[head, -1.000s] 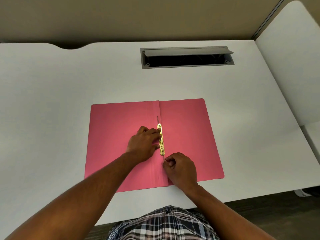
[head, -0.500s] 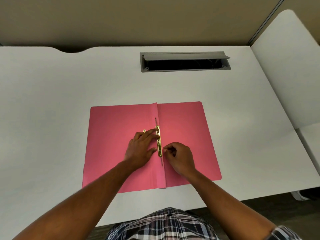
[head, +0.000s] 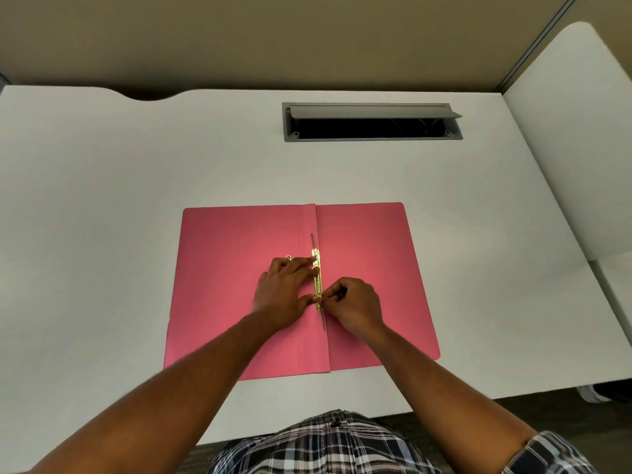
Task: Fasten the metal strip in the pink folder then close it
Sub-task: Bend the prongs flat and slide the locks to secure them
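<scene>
Two hands work at the spine of the open pink folder (head: 362,268), flat on the tabletop (head: 136,165). I judge the metal strip (head: 318,285) thin and springy (hold its ends). My left hand (head: 284,292) presses it, fingers spread; my right hand (head: 355,302) pinches its near end.

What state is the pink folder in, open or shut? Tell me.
Open. The pink folder lies spread flat on the desk, both covers showing, metal strip exposed along the spine.
</scene>
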Demonstrator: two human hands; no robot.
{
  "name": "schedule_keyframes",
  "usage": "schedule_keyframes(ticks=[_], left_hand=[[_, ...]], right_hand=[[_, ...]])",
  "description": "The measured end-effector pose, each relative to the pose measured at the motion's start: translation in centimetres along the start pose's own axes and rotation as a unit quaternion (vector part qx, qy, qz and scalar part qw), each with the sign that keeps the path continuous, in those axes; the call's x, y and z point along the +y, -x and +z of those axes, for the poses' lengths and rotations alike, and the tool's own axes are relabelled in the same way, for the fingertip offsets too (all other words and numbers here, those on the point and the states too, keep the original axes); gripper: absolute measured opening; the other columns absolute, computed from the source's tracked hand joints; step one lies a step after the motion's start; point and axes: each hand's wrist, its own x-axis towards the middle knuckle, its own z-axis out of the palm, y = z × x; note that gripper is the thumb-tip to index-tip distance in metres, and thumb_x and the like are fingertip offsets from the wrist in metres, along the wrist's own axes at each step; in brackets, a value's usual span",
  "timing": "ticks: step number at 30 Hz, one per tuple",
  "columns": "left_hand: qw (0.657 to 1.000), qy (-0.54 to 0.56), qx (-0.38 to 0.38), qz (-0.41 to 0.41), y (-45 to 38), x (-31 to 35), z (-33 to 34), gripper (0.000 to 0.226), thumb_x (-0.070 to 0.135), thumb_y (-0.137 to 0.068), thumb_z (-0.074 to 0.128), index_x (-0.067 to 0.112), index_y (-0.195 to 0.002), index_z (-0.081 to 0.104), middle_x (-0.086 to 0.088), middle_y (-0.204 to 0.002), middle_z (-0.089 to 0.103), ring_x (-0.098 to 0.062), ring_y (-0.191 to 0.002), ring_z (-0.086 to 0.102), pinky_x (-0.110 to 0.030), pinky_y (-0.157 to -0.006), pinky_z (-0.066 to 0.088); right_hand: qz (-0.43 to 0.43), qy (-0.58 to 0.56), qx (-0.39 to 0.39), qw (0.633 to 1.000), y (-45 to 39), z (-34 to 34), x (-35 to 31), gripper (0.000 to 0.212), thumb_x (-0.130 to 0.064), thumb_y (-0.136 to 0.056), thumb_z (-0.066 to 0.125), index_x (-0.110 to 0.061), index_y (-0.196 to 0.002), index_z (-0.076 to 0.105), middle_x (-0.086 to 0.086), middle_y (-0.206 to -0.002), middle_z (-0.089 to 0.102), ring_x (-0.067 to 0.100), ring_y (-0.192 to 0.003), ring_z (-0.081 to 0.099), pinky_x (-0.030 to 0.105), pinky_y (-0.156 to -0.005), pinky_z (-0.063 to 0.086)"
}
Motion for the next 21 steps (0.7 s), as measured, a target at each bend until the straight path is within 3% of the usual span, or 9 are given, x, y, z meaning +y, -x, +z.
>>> schedule_keyframes(ticks=[6,11,14,17,21], left_hand=[[1.0,-0.005,-0.015,0.003,-0.3,-0.4,0.1,0.057,0.052,-0.08,0.071,0.036,-0.132,0.056,0.017,-0.146,0.047,-0.023,-0.129,0.036,-0.042,-0.094,0.046],[1.0,0.002,-0.023,0.021,-0.4,-0.5,-0.1,0.057,0.05,-0.083,0.068,0.035,-0.135,0.054,0.015,-0.149,0.044,-0.023,-0.13,0.035,-0.043,-0.096,0.046],[0.999,0.043,-0.024,0.023,-0.6,-0.8,-0.5,0.051,0.039,-0.085,0.07,0.032,-0.133,0.056,0.014,-0.148,0.045,-0.023,-0.128,0.037,-0.041,-0.097,0.046],[0.995,0.094,-0.008,0.021,-1.2,-1.1,-1.0,0.045,0.027,-0.087,0.069,0.028,-0.13,0.057,0.009,-0.144,0.047,-0.021,-0.123,0.042,-0.038,-0.094,0.048],[0.993,0.113,0.034,-0.029,-2.9,-1.0,-1.3,0.052,0.025,-0.088,0.07,0.021,-0.136,0.051,0.002,-0.142,0.047,-0.021,-0.123,0.046,-0.038,-0.095,0.049]], right_hand=[[0.02,-0.005,-0.046,0.999,-0.9,-0.7,-0.4,0.012,-0.032,-0.075,0.089,-0.028,-0.073,0.078,-0.014,-0.069,0.075,0.003,-0.068,0.071,0.025,-0.065,0.055],[0.058,-0.123,-0.106,0.985,-1.3,-2.5,0.1,0.009,-0.015,-0.077,0.09,-0.015,-0.081,0.082,0.002,-0.071,0.08,0.011,-0.064,0.075,0.033,-0.072,0.063],[0.073,-0.147,-0.089,0.982,-1.2,-2.2,0.0,0.008,-0.015,-0.077,0.09,-0.015,-0.077,0.082,0.006,-0.072,0.08,0.015,-0.064,0.074,0.038,-0.075,0.063],[0.073,-0.13,-0.063,0.987,-1.1,-1.7,-0.3,0.008,-0.022,-0.078,0.089,-0.022,-0.074,0.081,0.0,-0.07,0.08,0.014,-0.065,0.077,0.038,-0.075,0.064],[0.069,-0.101,-0.028,0.992,-0.8,-1.0,-0.6,0.01,-0.033,-0.079,0.084,-0.026,-0.073,0.079,-0.009,-0.065,0.078,0.005,-0.06,0.074,0.029,-0.068,0.057]])
